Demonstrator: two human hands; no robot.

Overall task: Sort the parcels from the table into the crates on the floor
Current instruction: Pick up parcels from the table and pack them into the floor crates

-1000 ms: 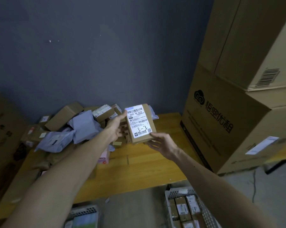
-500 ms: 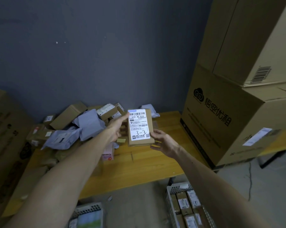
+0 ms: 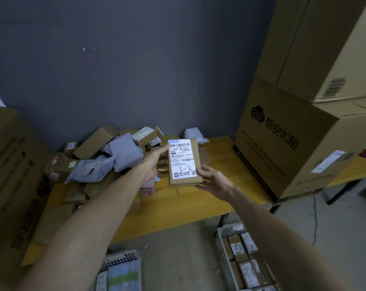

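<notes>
— Left hand, right hand: what did they do?
— Both gripped one box by its edges, label toward me, above the table; crates sat on the floor below.

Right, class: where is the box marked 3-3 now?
Head view, centre: the box is held up over the yellow table, the left hand at its left edge, the right hand under its lower right corner, right of the parcel pile.

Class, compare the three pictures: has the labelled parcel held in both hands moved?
Yes. The labelled parcel has sunk toward the person: its top once reached the top of the grey mailer, and now sits clearly lower.
</notes>
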